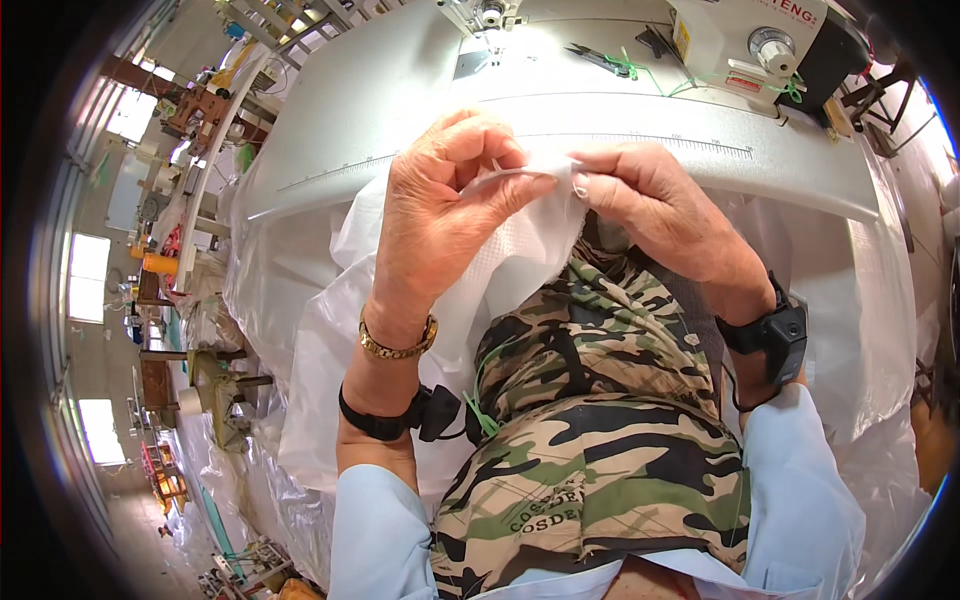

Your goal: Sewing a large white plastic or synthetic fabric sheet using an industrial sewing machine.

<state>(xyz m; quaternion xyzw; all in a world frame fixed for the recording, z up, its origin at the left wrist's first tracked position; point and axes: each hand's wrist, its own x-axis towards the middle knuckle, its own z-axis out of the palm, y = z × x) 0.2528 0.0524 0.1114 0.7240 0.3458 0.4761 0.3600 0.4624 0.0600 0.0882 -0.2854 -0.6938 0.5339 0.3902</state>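
Observation:
White, thin fabric (530, 245) hangs from both of my hands over the front edge of the sewing table and down toward my lap. My left hand (440, 190) pinches its upper edge between thumb and fingers, the edge folded over there. Close by on the right, my right hand (650, 195) grips the same edge with thumb and forefinger pressed together. Both hands are raised in front of the table's printed ruler line (640, 138). A sewing machine's needle area (493, 50) lies beyond them, lit brightly and apart from the fabric.
Black thread snips (598, 58) with green cord lie on the table (330, 130) near the machine head (770, 50) at the back right. Clear plastic sheeting (270, 260) drapes around the table's edge. Other machines and shelves (205, 110) stand along the left.

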